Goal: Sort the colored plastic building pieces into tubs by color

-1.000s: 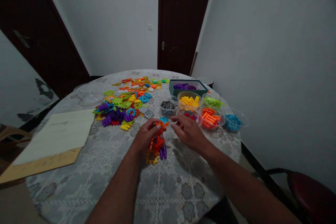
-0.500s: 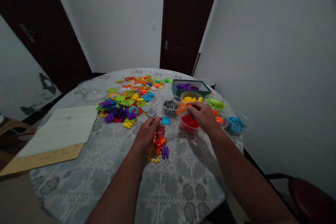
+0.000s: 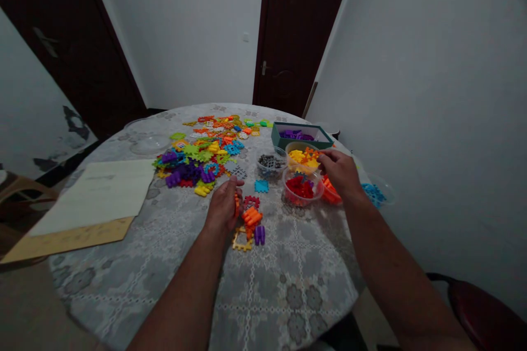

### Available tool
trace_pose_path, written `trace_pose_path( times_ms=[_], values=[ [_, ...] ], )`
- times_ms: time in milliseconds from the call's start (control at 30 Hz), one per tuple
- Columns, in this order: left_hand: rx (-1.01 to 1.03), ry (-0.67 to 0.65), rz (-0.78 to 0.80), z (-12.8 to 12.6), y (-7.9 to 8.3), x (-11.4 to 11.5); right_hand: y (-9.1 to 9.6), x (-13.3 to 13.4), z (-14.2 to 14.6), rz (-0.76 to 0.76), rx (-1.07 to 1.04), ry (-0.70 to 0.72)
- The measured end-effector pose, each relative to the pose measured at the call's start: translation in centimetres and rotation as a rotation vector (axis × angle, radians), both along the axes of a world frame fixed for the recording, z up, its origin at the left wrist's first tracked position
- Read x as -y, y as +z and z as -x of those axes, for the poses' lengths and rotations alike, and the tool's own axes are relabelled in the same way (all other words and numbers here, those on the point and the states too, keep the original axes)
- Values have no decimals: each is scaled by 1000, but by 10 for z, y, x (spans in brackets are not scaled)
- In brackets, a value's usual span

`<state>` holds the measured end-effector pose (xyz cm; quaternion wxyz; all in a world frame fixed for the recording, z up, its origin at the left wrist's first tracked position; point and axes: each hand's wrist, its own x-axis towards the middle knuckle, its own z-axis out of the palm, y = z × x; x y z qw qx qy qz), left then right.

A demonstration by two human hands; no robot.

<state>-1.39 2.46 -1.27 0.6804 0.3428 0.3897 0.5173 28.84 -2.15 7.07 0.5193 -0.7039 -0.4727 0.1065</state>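
My left hand (image 3: 223, 205) rests on the round table (image 3: 288, 285) with its fingers curled round an orange piece. Just right of it lies a small cluster: an orange block (image 3: 252, 216), a purple block (image 3: 259, 235), a yellow frame (image 3: 240, 243) and a red gear (image 3: 250, 201). My right hand (image 3: 340, 171) reaches over the bowls and pinches an orange toothed piece (image 3: 311, 152) above the bowl of yellow pieces (image 3: 302, 156). A bowl of red pieces (image 3: 302, 187) stands just in front of that hand.
A big pile of mixed coloured pieces (image 3: 201, 154) covers the table's far middle. Bowls of grey (image 3: 269, 163), orange (image 3: 329, 193) and blue pieces (image 3: 375, 193) and a green box of purple pieces (image 3: 298, 134) stand at the right. Paper (image 3: 99, 194) lies left; a chair (image 3: 486, 307) stands at the right.
My right hand took an orange toothed piece from near the left hand and carried it right and away, over the bowls. My left hand sank onto the table beside the small cluster.
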Motion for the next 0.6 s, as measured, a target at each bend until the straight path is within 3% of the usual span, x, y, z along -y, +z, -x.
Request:
trace_pose_path(
  times_ms=[133,333,600],
  values=[
    [48,84,108,3,-2,-5,-4,22,-12,69,85,-8],
    [97,77,200,6,-5,-10,-11,45,-15,164,400,-8],
    [87,82,213,5,-5,-11,-24,53,-30,169,133,-22]
  ],
)
